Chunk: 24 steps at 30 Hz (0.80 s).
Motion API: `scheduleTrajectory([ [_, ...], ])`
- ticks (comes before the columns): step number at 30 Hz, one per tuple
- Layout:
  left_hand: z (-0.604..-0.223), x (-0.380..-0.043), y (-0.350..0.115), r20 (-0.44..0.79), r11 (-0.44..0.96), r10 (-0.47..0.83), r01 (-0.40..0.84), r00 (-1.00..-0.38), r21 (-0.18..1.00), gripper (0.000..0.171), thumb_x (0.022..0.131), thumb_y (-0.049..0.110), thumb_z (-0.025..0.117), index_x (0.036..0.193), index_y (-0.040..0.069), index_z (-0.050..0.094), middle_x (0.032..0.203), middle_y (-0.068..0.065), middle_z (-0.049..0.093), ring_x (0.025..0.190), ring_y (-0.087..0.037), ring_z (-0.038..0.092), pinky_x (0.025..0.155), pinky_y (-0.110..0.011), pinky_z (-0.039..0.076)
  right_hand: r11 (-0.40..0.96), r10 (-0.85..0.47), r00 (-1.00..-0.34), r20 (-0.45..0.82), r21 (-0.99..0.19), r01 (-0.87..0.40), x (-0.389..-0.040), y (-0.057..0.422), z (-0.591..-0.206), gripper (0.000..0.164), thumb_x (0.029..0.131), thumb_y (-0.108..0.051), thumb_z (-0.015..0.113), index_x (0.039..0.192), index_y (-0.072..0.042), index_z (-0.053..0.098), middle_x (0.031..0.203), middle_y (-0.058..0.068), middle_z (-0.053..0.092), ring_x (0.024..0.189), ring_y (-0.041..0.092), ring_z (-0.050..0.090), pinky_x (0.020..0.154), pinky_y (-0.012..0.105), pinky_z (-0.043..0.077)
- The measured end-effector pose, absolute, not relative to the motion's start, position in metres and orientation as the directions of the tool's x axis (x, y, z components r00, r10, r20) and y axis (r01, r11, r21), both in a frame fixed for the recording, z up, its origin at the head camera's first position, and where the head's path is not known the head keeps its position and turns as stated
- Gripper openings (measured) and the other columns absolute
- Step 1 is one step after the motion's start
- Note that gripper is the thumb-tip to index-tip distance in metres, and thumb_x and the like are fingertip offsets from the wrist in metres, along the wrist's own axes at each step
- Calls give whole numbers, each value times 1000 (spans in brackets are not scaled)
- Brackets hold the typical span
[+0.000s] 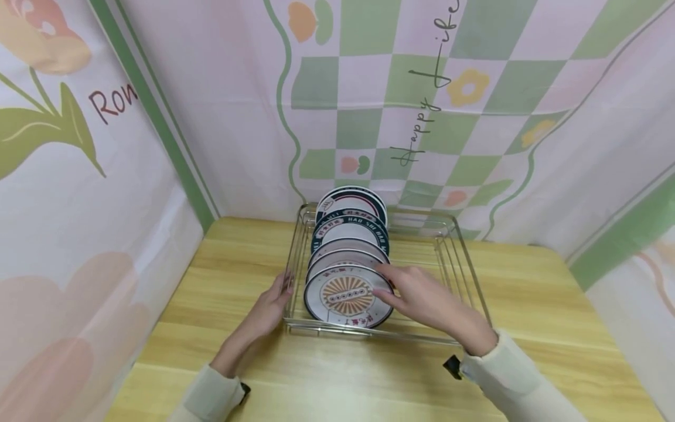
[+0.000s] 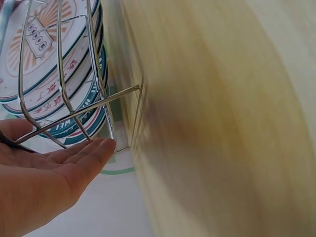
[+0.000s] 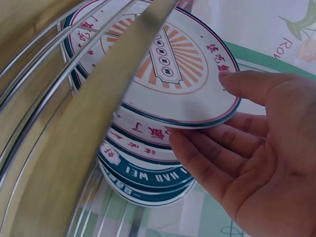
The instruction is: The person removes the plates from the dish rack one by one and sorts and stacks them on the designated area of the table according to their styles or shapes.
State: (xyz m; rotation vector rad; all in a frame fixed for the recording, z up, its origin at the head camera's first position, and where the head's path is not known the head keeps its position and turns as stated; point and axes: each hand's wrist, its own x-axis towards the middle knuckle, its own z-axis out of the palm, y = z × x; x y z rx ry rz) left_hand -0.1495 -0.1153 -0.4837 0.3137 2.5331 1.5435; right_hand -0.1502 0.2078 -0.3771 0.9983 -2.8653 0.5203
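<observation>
Head: shiny round-rod wire rack (image 1: 416,336), rectangular, on a smooth wood-grain table (image 1: 369,375). Plates stand in a row along its 9 o'clock side, faces tipped up. Front plate (image 1: 348,296) is at the 6 o'clock end: glossy white disc, dark rim, orange sunburst, red characters. Behind it toward 12: pale pinkish plates (image 1: 350,246), then green-banded plates (image 1: 349,225) with white lettering. My right hand (image 1: 422,296) has the front plate by its 3 o'clock edge. My left hand (image 1: 271,305) is at the rack's 9 o'clock side. Creased printed fabric (image 1: 364,82) hangs at 12, green checks.

Left wrist: bent wires cross a straight rod at the rack's corner. My fingers lie straight against the wires from 7 o'clock, not clenched. Plates show through at 11, rims overlapping.

Right wrist: grasping the front plate, thumb on the glazed face at its 3-4 o'clock, fingers behind the rim. Thin red line inside the teal rim. Blurred tan strip (image 3: 94,133) cuts across; can't tell what it is.
</observation>
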Motion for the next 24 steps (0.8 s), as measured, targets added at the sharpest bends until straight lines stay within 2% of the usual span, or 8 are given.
scheduleTrajectory([
  [5, -486, -150, -114, -14, 388, 279, 99, -960, 917, 62, 110, 9, 35, 166, -7, 14, 170, -27, 24, 157, -45, 27, 130, -54, 19, 725, -592, -791, 156, -325, -607, -153, 202, -383, 33, 99, -19, 75, 125, 0, 67, 72, -8, 64, 60, -1, 55, 54, 22, 51],
  [9, -487, -149, -112, -5, 314, 290, 90, -957, 945, 63, 109, 6, 35, 164, -11, 11, 170, -30, 22, 157, -45, 24, 130, -54, 16, 702, -608, -781, 146, -360, -614, -154, 199, -387, 19, 99, -16, 73, 112, -3, 67, 65, -12, 55, 53, -3, 48, 50, 19, 46],
  [12, -488, -149, -112, -10, 277, 286, 72, -958, 958, 64, 107, 4, 36, 164, -11, 11, 169, -31, 22, 156, -46, 27, 130, -55, 18, 689, -613, -776, 151, -379, -618, -154, 198, -390, 13, 100, -13, 71, 106, -2, 68, 65, -12, 56, 52, -4, 47, 50, 18, 47],
  [15, -490, -149, -111, -15, 252, 282, 59, -959, 966, 66, 105, 2, 38, 164, -11, 12, 169, -32, 22, 154, -48, 30, 129, -55, 20, 682, -609, -778, 154, -398, -613, -154, 198, -393, 21, 101, -12, 70, 115, 4, 71, 62, -11, 55, 49, -4, 44, 47, 18, 46],
  [20, -491, -150, -110, -16, 234, 263, 47, -965, 971, 66, 103, -1, 38, 164, -11, 13, 168, -32, 23, 154, -47, 32, 129, -54, 20, 660, -619, -770, 157, -428, -618, -154, 196, -397, 11, 102, -10, 68, 95, -2, 70, 60, -11, 51, 48, -4, 41, 45, 17, 43],
  [22, -491, -149, -109, -17, 222, 255, 42, -967, 974, 66, 102, -2, 37, 164, -11, 14, 168, -32, 23, 154, -47, 32, 129, -54, 20, 649, -625, -765, 159, -440, -621, -154, 196, -399, 19, 102, -10, 68, 84, -8, 65, 62, -9, 55, 52, -4, 43, 49, 17, 44],
  [24, -491, -149, -108, -18, 208, 252, 36, -968, 978, 68, 101, -3, 37, 164, -11, 13, 169, -31, 23, 153, -47, 33, 129, -54, 21, 634, -632, -758, 160, -455, -625, -154, 196, -400, 17, 103, -8, 67, 85, -7, 67, 66, -5, 62, 55, -4, 47, 51, 18, 47],
])
